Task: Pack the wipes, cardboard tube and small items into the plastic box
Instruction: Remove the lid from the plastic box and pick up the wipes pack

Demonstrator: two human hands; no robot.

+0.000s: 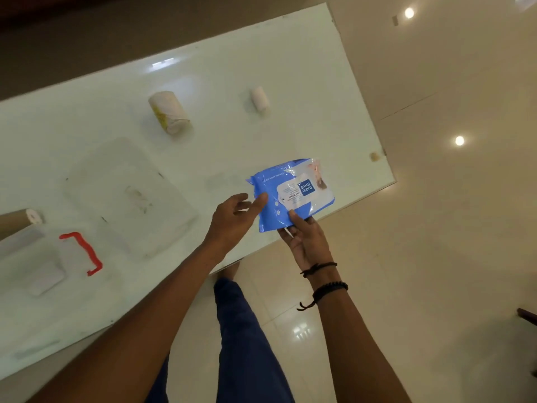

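A blue pack of wipes [293,193] with a white label is held over the table's near right corner. My right hand [305,239] grips its lower edge, thumb on top. My left hand [235,219] touches the pack's left edge with spread fingers. A clear plastic box [130,196] lies on the white table [261,53] left of my hands. A cardboard tube [170,114] lies on its side further back. A small white roll [260,98] lies to the tube's right. Another tube end [33,217] pokes in at the left edge.
A clear lid with a red clip handle [84,251] lies at the near left. A small tan speck [374,156] sits at the table's right edge. Glossy floor tiles lie to the right and below, with my blue trouser leg [247,344] beneath the table edge.
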